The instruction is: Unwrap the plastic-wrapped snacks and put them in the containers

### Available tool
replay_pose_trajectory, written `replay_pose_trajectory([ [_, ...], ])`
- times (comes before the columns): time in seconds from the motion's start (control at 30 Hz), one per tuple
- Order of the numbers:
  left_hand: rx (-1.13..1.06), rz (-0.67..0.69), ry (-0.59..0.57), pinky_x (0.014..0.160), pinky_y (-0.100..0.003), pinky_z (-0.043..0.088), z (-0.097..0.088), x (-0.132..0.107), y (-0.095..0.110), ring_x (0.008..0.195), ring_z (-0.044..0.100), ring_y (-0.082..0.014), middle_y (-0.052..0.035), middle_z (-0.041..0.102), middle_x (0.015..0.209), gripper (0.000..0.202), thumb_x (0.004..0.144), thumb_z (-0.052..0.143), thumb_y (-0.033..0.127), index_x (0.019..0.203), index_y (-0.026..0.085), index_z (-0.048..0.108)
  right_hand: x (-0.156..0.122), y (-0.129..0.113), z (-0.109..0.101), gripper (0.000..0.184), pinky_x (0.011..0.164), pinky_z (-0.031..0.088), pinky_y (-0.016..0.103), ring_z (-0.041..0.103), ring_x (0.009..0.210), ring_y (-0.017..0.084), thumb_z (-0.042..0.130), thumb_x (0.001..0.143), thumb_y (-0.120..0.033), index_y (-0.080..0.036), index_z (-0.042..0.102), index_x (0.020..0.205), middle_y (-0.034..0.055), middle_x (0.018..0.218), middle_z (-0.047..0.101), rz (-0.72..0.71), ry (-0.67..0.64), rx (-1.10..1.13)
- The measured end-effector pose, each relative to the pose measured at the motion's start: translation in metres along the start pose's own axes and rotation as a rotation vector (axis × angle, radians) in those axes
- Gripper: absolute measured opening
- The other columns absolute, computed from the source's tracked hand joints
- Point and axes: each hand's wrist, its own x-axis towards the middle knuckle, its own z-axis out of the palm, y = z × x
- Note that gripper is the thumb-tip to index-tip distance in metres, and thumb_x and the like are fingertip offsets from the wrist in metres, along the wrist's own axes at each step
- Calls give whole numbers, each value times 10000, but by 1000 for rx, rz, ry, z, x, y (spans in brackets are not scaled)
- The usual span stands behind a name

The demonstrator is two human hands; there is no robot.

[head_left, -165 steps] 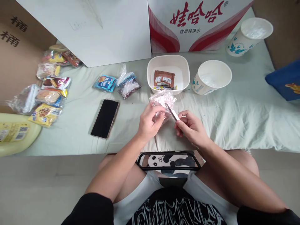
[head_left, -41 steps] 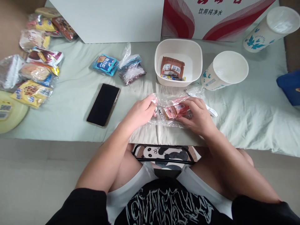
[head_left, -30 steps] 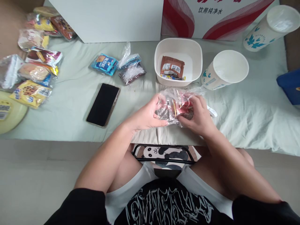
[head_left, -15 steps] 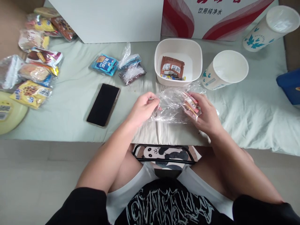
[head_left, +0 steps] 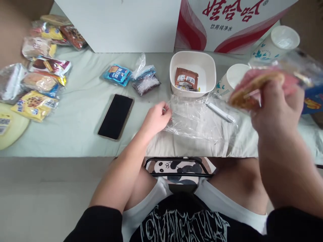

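Observation:
My left hand point(head_left: 156, 117) is closed, its fingertips pinching the left edge of a clear plastic bag point(head_left: 194, 122) that lies flat on the cloth. Raised on the right side, my right hand point(head_left: 279, 106) grips a pink and brown snack packet point(head_left: 252, 84), blurred by motion. A slim white cutter-like tool point(head_left: 220, 112) rests on the bag's right part. Just beyond the bag stands a white square tub point(head_left: 210, 72) with a brown snack packet point(head_left: 186, 79) and a smaller yellow and blue one inside.
Paper cups point(head_left: 233, 75) stand right of the tub. A phone point(head_left: 116, 117), a blue snack packet point(head_left: 117, 74) and a knotted bag of dark snacks point(head_left: 146, 82) lie left. Several wrapped snacks point(head_left: 35, 105) are at far left. A large box point(head_left: 141, 27) stands behind; a blue box point(head_left: 313, 101) is at right.
My right hand has lifted away from the plastic bag and moved right, carrying the pink and brown packet. The bag lies flatter, and the white tool is uncovered. My left hand stays at the bag's edge.

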Motion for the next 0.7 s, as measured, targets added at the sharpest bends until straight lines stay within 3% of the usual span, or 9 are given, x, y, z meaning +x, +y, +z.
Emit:
replay_pose_trajectory([
  [0.07, 13, 15, -37, 633, -293, 401, 0, -2, 3, 648, 611, -159, -13, 724, 742, 131, 916, 542, 257, 790, 223, 532, 39, -3, 14, 376, 707, 535, 367, 702, 813, 173, 641, 966, -505, -143, 694, 880, 75, 865, 688, 156, -1, -48],
  [0.17, 26, 27, -81, 639, -293, 393, -1, -4, 6, 643, 599, -156, -9, 720, 732, 114, 904, 548, 250, 794, 224, 536, 94, 0, 43, 477, 684, 467, 335, 715, 871, 183, 652, 893, -514, -43, 710, 940, 63, 872, 694, 403, -225, -472],
  [0.3, 13, 22, -139, 606, -279, 366, 0, -7, 8, 600, 566, -143, 12, 702, 678, 129, 891, 540, 247, 765, 228, 523, 138, 26, 69, 787, 659, 446, 342, 730, 1012, 274, 614, 758, -672, 59, 664, 1044, 161, 1034, 701, 328, -418, -861],
  [0.4, 13, 11, -151, 591, -273, 347, -1, -8, 9, 600, 558, -139, 15, 705, 677, 133, 884, 545, 241, 757, 227, 510, 145, 49, 73, 952, 651, 450, 375, 735, 1037, 355, 645, 681, -738, 108, 628, 1119, 256, 1071, 698, 258, -457, -995],
  [0.47, 11, 20, -157, 599, -273, 346, -1, -9, 10, 613, 564, -138, 16, 704, 682, 134, 882, 550, 236, 756, 225, 507, 142, 56, 73, 990, 679, 470, 393, 734, 1053, 377, 709, 645, -733, 77, 623, 1207, 286, 1113, 700, 180, -466, -1035],
  [0.57, 19, 32, -167, 614, -281, 348, -2, -10, 12, 627, 569, -143, 12, 697, 686, 138, 888, 547, 237, 757, 224, 507, 135, 51, 76, 952, 772, 488, 434, 694, 1169, 392, 737, 708, -671, -2, 594, 1370, 270, 1250, 672, 130, -500, -1024],
  [0.7, 51, 42, -166, 630, -288, 349, -1, -11, 13, 652, 566, -153, 10, 667, 691, 155, 896, 564, 239, 752, 223, 508, 126, 31, 87, 874, 919, 439, 573, 582, 1316, 449, 662, 788, -661, 18, 656, 1338, 238, 1337, 636, 174, -561, -1031],
])
